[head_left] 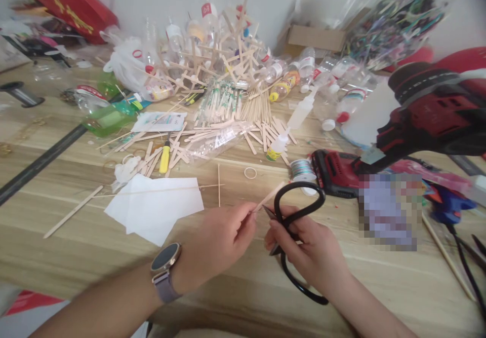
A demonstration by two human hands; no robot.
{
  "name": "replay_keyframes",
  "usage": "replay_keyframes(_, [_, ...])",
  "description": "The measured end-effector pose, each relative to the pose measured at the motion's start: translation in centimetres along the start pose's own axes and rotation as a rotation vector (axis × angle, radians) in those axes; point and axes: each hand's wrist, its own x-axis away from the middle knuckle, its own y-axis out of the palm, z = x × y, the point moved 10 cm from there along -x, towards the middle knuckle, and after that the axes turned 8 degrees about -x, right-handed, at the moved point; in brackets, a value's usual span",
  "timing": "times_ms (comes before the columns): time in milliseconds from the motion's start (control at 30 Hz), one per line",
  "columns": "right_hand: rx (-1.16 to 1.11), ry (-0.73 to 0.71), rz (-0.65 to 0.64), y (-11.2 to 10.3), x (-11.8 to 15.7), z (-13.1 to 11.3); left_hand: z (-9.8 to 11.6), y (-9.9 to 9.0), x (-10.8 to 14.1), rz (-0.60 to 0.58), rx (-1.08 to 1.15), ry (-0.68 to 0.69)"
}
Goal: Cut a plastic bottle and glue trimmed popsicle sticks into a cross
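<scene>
Between the fingers of my left hand is a flat wooden craft stick, pinched at one end and slanting up to the right. My right hand is closed around black-handled scissors. Their handles are spread apart, and a dark blade tip points at the craft stick close to my left fingertips. Whether the blade touches the stick I cannot tell. Left of my hands, white paper sheets overlap on the wooden table, with a thin stick lying across them. A rubber band lies beyond my hands.
Loose craft sticks and plastic bottles pile up at the back. A glue bottle, a wire spool and a red-black power tool stand to the right. A yellow-handled tool lies beyond the paper. A blue glue gun is far right.
</scene>
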Motion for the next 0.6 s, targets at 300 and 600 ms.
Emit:
replay_keyframes(300, [0.02,0.017,-0.014,-0.1,0.0,0.4,0.0,0.5,-0.5,-0.148,0.244,0.006])
replay_keyframes(600, [-0.055,0.069,-0.041,0.2,0.0,1.0,-0.6,1.4,-0.8,-0.312,0.45,-0.046])
